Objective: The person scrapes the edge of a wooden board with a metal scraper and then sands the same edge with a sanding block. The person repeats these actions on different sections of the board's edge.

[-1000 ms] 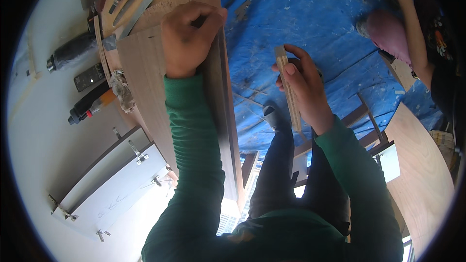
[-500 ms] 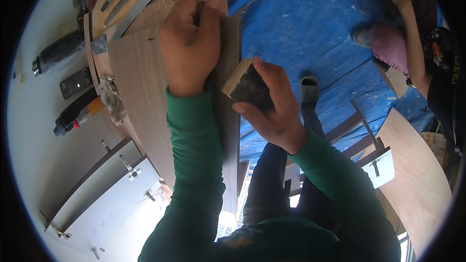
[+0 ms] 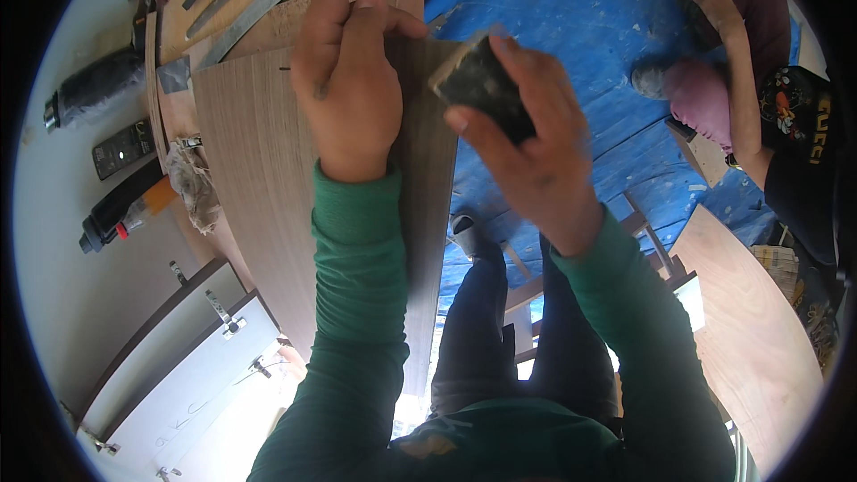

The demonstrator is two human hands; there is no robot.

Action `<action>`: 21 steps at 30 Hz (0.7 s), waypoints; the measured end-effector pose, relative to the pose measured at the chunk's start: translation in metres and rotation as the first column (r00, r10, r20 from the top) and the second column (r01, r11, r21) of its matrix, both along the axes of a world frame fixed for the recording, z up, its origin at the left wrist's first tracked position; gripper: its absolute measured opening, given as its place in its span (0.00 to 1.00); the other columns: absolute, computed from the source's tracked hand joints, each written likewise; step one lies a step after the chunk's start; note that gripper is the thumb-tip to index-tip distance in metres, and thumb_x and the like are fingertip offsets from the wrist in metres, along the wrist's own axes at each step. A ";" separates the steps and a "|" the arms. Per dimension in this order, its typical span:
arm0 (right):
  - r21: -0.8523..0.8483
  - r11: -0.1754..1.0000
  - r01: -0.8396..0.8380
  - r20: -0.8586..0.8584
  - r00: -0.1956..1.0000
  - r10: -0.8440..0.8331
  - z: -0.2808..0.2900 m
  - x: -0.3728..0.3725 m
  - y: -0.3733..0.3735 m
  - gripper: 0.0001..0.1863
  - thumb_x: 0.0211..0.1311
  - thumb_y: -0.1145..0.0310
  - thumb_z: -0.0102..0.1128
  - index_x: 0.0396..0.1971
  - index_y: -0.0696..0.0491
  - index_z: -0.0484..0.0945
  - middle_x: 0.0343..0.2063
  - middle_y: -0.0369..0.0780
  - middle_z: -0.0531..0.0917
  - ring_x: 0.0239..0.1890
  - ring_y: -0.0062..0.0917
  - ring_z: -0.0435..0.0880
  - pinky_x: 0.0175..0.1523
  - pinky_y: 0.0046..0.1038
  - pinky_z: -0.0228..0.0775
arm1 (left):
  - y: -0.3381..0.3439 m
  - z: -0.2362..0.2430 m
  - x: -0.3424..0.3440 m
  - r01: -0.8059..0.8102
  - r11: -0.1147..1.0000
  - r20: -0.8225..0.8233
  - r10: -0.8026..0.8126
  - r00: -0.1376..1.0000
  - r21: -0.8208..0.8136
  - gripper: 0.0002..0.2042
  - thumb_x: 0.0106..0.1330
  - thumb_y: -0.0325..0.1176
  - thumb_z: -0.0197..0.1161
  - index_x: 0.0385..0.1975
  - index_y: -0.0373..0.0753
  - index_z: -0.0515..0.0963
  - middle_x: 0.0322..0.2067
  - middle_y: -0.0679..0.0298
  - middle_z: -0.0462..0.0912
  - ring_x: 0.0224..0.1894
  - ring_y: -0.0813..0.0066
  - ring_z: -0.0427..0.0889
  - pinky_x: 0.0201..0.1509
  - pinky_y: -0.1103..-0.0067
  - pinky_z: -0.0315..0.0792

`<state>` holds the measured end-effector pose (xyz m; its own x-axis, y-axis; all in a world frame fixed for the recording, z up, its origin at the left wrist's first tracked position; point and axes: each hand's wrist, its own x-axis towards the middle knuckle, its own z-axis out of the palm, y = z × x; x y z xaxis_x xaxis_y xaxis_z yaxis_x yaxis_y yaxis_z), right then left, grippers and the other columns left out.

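Note:
A long brown wood-grain panel lies under my left forearm. My left hand is at its far end, with the fingers bent over the edge and the thumb on top. What the fingertips touch beneath is partly hidden. To its right, my right hand grips a sanding block, thumb on one side and fingers on the other. The block has a dark, worn face and a pale wooden edge. It is tilted, close to the panel's right edge, and whether they touch I cannot tell. The right hand is slightly blurred.
A curved metal strip and hand tools lie beyond the panel. Bottles, a black device and a rag are at the left, with hinged white boards nearer. A person crouches on the blue sheet at right, beside a plywood sheet.
My right hand has moved the sanding block up and slightly right. The left hand's fingers have loosened and spread a little. One foot has shifted left, and the view has moved slightly.

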<state>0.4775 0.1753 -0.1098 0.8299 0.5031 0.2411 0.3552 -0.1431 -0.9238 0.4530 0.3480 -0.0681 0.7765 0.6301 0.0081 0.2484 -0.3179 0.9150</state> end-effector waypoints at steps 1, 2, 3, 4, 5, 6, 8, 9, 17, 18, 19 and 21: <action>0.010 1.000 0.011 -0.042 0.999 -0.011 0.001 0.013 0.009 0.37 0.55 0.67 0.77 0.64 0.61 0.74 0.46 0.49 0.82 0.44 0.43 0.83 0.48 0.37 0.78 | 0.000 0.000 0.000 -0.005 1.000 0.011 0.005 1.000 -0.024 0.16 0.79 0.30 0.48 0.58 0.32 0.78 0.31 0.55 0.89 0.36 0.74 0.87 0.53 0.78 0.75; 0.020 1.000 0.023 -0.084 0.996 -0.021 0.002 0.020 0.014 0.37 0.54 0.67 0.78 0.64 0.60 0.74 0.45 0.49 0.82 0.43 0.43 0.83 0.48 0.37 0.78 | -0.001 -0.001 0.000 -0.009 0.999 0.022 0.011 1.000 -0.048 0.16 0.79 0.30 0.47 0.58 0.32 0.78 0.31 0.55 0.89 0.36 0.73 0.87 0.52 0.78 0.76; 0.012 1.000 0.005 -0.030 1.000 -0.005 0.003 0.019 0.012 0.37 0.54 0.67 0.78 0.64 0.61 0.74 0.45 0.49 0.82 0.43 0.43 0.83 0.48 0.37 0.78 | -0.001 -0.002 0.001 -0.012 0.997 0.034 0.014 0.999 -0.074 0.17 0.79 0.30 0.46 0.58 0.32 0.77 0.32 0.54 0.89 0.36 0.72 0.87 0.52 0.77 0.77; 0.003 1.000 -0.012 0.023 1.000 0.012 0.004 0.015 0.006 0.36 0.55 0.67 0.77 0.64 0.61 0.74 0.44 0.49 0.82 0.43 0.42 0.83 0.47 0.37 0.78 | 0.000 -0.003 0.001 -0.006 0.998 0.050 0.009 0.999 -0.069 0.17 0.79 0.31 0.46 0.59 0.31 0.77 0.32 0.54 0.89 0.36 0.71 0.87 0.51 0.77 0.78; -0.008 1.000 -0.029 0.076 0.997 0.029 0.004 0.011 0.001 0.36 0.55 0.68 0.77 0.64 0.61 0.74 0.44 0.49 0.82 0.42 0.42 0.83 0.47 0.37 0.78 | 0.000 -0.004 0.002 0.001 0.998 0.066 0.004 0.998 -0.065 0.17 0.79 0.31 0.45 0.59 0.31 0.77 0.32 0.54 0.89 0.36 0.70 0.87 0.50 0.76 0.78; -0.007 0.999 -0.036 0.072 0.997 0.036 0.002 0.006 -0.003 0.36 0.55 0.68 0.77 0.63 0.61 0.74 0.44 0.49 0.82 0.42 0.42 0.83 0.47 0.37 0.78 | 0.001 -0.005 0.002 0.005 0.998 0.081 0.000 0.997 -0.058 0.17 0.80 0.31 0.45 0.59 0.31 0.77 0.32 0.54 0.88 0.36 0.69 0.87 0.49 0.76 0.79; -0.006 0.999 -0.048 0.063 0.997 0.049 -0.001 -0.001 -0.009 0.35 0.55 0.69 0.77 0.63 0.61 0.74 0.43 0.49 0.82 0.42 0.42 0.83 0.47 0.37 0.78 | 0.000 -0.007 0.002 0.005 0.998 0.095 0.001 0.995 -0.056 0.17 0.79 0.31 0.45 0.59 0.31 0.77 0.32 0.53 0.88 0.36 0.69 0.87 0.48 0.75 0.80; 0.000 0.999 -0.035 0.036 0.999 0.035 0.000 0.006 -0.003 0.36 0.54 0.69 0.77 0.63 0.61 0.75 0.43 0.49 0.82 0.42 0.42 0.83 0.47 0.37 0.78 | 0.000 -0.008 0.002 0.007 0.998 0.101 -0.001 0.995 -0.058 0.18 0.79 0.31 0.45 0.59 0.31 0.77 0.32 0.53 0.88 0.36 0.69 0.87 0.47 0.75 0.81; -0.164 0.985 -0.060 0.118 0.990 0.080 0.010 0.010 -0.007 0.36 0.57 0.69 0.78 0.66 0.58 0.74 0.46 0.47 0.83 0.45 0.34 0.84 0.50 0.31 0.78 | 0.001 -0.008 0.001 0.023 0.999 0.115 -0.018 0.993 -0.040 0.18 0.79 0.31 0.44 0.60 0.31 0.76 0.32 0.53 0.88 0.36 0.68 0.87 0.48 0.75 0.80; -0.158 0.986 -0.046 0.063 0.996 0.056 0.013 0.017 -0.001 0.36 0.56 0.69 0.77 0.65 0.59 0.74 0.45 0.47 0.83 0.44 0.37 0.83 0.49 0.33 0.78 | 0.001 -0.008 0.002 0.029 0.999 0.121 -0.024 0.992 -0.044 0.18 0.79 0.31 0.44 0.61 0.31 0.75 0.32 0.53 0.88 0.36 0.68 0.87 0.48 0.75 0.80; -0.148 0.988 -0.033 0.007 0.999 0.034 0.018 0.031 0.010 0.36 0.55 0.68 0.77 0.64 0.59 0.75 0.43 0.48 0.82 0.43 0.40 0.83 0.49 0.36 0.78 | 0.002 -0.008 0.002 0.028 0.999 0.118 -0.022 0.993 -0.045 0.19 0.79 0.31 0.44 0.61 0.31 0.75 0.32 0.53 0.88 0.36 0.68 0.87 0.48 0.75 0.80; -0.160 0.987 -0.035 -0.006 0.999 0.035 0.022 0.034 0.013 0.36 0.54 0.67 0.77 0.63 0.60 0.76 0.42 0.48 0.82 0.42 0.43 0.83 0.49 0.38 0.77 | 0.003 -0.009 0.001 0.024 0.999 0.114 -0.019 0.993 -0.048 0.19 0.79 0.31 0.44 0.61 0.30 0.75 0.32 0.53 0.88 0.36 0.69 0.87 0.47 0.75 0.80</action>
<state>0.5118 0.1884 -0.0875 0.8118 0.5635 0.1530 0.3599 -0.2765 -0.8911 0.4541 0.3506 -0.0772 0.7855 0.6152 0.0665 0.1353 -0.2756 0.9517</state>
